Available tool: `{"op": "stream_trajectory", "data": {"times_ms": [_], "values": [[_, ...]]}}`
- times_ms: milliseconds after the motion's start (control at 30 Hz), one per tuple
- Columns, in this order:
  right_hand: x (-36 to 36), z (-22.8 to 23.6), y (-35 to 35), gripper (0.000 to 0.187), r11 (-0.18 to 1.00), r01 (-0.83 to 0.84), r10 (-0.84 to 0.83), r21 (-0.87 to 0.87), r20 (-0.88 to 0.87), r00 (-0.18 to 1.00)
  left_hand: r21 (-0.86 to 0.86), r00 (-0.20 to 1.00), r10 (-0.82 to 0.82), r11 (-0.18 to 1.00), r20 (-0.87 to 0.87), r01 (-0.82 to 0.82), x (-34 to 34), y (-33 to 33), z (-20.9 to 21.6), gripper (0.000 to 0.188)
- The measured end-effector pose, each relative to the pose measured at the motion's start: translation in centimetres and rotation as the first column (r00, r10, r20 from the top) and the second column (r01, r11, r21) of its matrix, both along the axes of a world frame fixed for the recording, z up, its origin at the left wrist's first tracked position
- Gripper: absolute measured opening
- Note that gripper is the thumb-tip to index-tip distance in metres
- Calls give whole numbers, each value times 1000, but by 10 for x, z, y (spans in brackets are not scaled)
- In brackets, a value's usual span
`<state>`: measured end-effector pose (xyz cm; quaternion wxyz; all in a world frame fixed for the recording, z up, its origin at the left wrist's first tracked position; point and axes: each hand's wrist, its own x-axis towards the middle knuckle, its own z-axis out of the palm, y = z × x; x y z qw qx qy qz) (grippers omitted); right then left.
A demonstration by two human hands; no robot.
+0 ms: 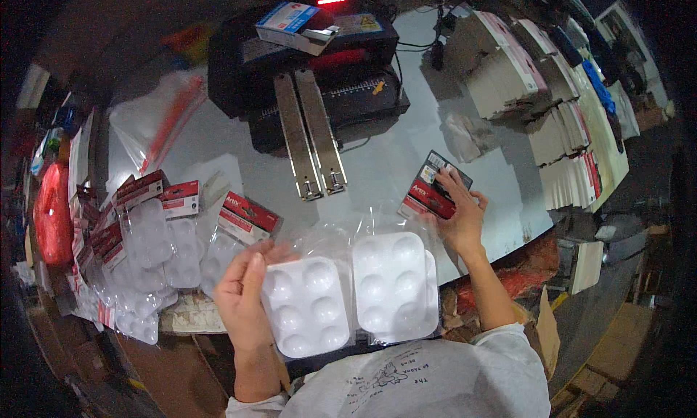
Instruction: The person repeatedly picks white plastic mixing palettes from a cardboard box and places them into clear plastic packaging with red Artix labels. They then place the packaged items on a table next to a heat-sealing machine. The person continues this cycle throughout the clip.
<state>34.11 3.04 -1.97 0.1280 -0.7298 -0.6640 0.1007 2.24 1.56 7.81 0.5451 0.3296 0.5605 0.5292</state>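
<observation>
Two white plastic paint palettes with round wells lie side by side before me at the table's near edge, the left palette [305,307] and the right palette [389,284]. Clear plastic film shows around and above them. Another white palette edge peeks out beneath the right one. My left hand [245,291] is closed at the left palette's upper left, pinching its clear bag; the fingertips are slightly blurred. Farther right, my right hand [462,209] has its fingers over a red and black header card [427,193], gripping its right side; the thumb is hidden.
Bagged palettes with red cards [149,236] pile up at left, with one bag's card [247,218] closer. A black machine [312,77] with two metal rails stands at the back, a small box [294,26] on top. Card stacks [501,77] line the right; clear bags [156,120] lie back left.
</observation>
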Motion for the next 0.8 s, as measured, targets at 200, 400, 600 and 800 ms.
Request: {"op": "stream_trajectory", "data": {"times_ms": [200,400,600,800], "values": [[2,3,5,97,998,59,-58,12,-89,994,83,982,122,987,147,-135,-17,-2,16,26],[13,-6,11,78,995,14,-14,99,0,1000,80,960,-81,995,269,61,-5,-8,4,28],[-11,91,26,40,993,111,-113,-41,-601,791,-1,946,-233,971,223,240,11,-17,8,27],[-74,154,14,32,875,-442,125,-197,-791,599,32,922,-387,922,-7,387,32,-24,12,21]]}}
